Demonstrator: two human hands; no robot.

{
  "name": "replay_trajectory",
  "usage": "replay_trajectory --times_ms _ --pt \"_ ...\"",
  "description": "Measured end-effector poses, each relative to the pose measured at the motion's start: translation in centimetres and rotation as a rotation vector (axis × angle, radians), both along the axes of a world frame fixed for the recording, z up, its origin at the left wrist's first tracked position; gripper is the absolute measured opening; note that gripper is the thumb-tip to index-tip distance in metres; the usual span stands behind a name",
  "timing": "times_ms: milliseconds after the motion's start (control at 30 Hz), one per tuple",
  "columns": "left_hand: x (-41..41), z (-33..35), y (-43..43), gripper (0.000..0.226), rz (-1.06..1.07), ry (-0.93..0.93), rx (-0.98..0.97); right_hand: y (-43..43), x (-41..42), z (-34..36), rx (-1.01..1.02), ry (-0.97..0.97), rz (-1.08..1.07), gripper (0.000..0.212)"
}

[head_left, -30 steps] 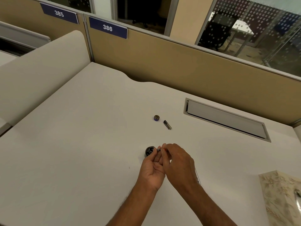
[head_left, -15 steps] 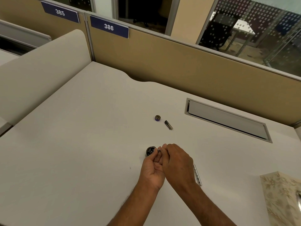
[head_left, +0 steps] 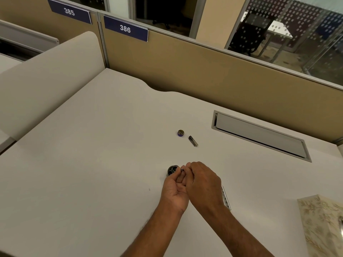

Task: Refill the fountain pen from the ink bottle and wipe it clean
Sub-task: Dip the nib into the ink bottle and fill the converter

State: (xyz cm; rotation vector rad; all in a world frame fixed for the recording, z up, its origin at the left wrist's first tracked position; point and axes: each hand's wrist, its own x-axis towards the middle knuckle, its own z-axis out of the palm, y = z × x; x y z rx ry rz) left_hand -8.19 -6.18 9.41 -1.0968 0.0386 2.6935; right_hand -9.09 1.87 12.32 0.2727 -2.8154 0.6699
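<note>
1. A small part of the fountain pen (head_left: 181, 169) shows as a short silvery tip between the fingertips of both hands, just beside the open mouth of the ink bottle (head_left: 172, 170). Most of it is hidden, so its long axis is hard to read; it seems to run roughly left to right, with the visible end pointing left toward the bottle.
2. The left hand (head_left: 174, 190) is palm up and curled, its fingertips pinched on the pen part from below.
3. The right hand (head_left: 203, 182) lies over it, back to the camera, with its fingers closed on the same part from above; the two hands touch.
4. The ink bottle, dark and round, stands upright on the desk (head_left: 92, 164), touching or nearly touching the left fingertips.
5. Farther back on the desk lies the bottle cap (head_left: 180, 133), and just to its right a short dark pen barrel (head_left: 193, 141), its long axis running diagonally from upper left to lower right.
6. A slim silvery piece (head_left: 226, 198), perhaps the pen's cap, lies on the desk, partly hidden behind the right wrist.
7. A patterned box (head_left: 323, 225) sits at the right edge.
</note>
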Motion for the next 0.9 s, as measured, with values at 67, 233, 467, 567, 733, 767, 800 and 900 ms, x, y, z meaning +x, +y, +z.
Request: replay_trajectory --times_ms 67,233,467,567,733,767,800,900 --pt "-0.07 0.05 -0.03 0.023 0.0 -0.006 -0.004 -0.06 -0.03 0.05 0.008 0.009 0.009 0.024" --pt "-0.19 -0.17 0.07 0.021 0.005 -0.015 -0.007 -0.1 -0.01 0.23 0.013 0.022 0.015 0.023" --pt "-0.44 -0.38 0.11 0.02 0.021 0.002 0.01 -0.11 -0.23 0.37 -0.001 0.01 -0.008 0.027" --pt "-0.44 -0.4 0.14 0.022 0.028 0.009 0.024 -0.07 -0.16 0.44 -0.006 0.005 -0.013 0.026" --pt "-0.51 -0.13 0.08 0.02 0.047 -0.006 0.062 0.43 -0.09 0.33 -0.052 -0.056 0.08 0.005" --pt "-0.52 -0.1 0.12 0.018 0.061 -0.013 0.072 0.45 -0.09 0.3 -0.061 -0.065 0.105 0.006" --pt "-0.52 -0.07 0.19 0.018 0.07 -0.016 0.076 0.47 -0.14 0.24 -0.073 -0.079 0.12 0.009" --pt "-0.56 -0.08 0.25 0.018 0.083 -0.006 0.076 0.6 -0.48 0.03 -0.107 -0.114 0.123 0.011"
